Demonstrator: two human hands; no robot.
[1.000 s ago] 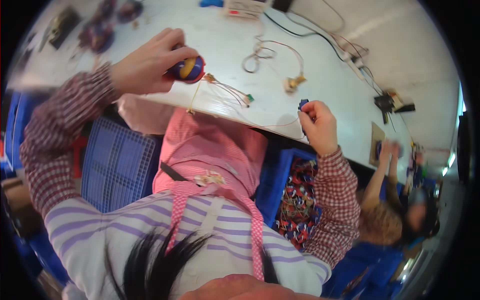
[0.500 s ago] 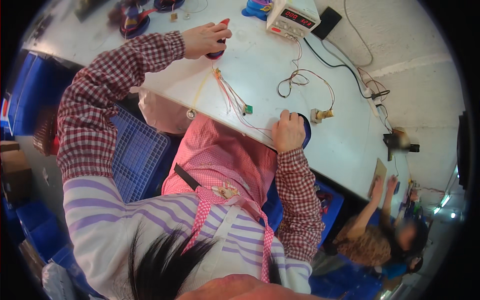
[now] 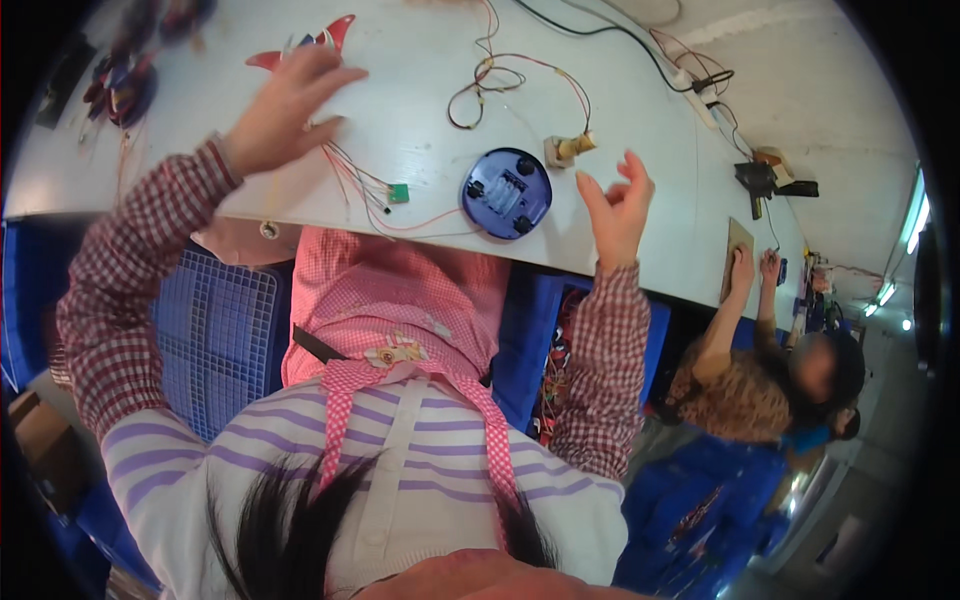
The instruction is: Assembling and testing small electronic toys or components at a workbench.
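My left hand point(image 3: 285, 115) is over the table at the left, slightly blurred, its thumb and fingers apart. Just beyond its fingers lies a toy part with red fins point(image 3: 338, 35), partly covered by the hand; whether they touch is unclear. My right hand point(image 3: 620, 212) is raised at the right, fingers spread and holding nothing. Between my hands a round dark-blue plastic base point(image 3: 507, 193) lies with its hollow inner side up. Thin wires run from near my left hand to a small green circuit board point(image 3: 399, 194); a red wire leads toward the base.
A brass-coloured fitting on a metal block point(image 3: 570, 150) stands beyond the base, its looped cable point(image 3: 490, 75) trailing away. More dark toy parts point(image 3: 125, 88) lie far left. Blue crates point(image 3: 215, 330) stand below the table edge. A co-worker point(image 3: 740, 380) works at the right.
My right hand has come off the blue base and moved right. My left hand, earlier closed around the red-finned part, now has its fingers apart. The whole view has shifted.
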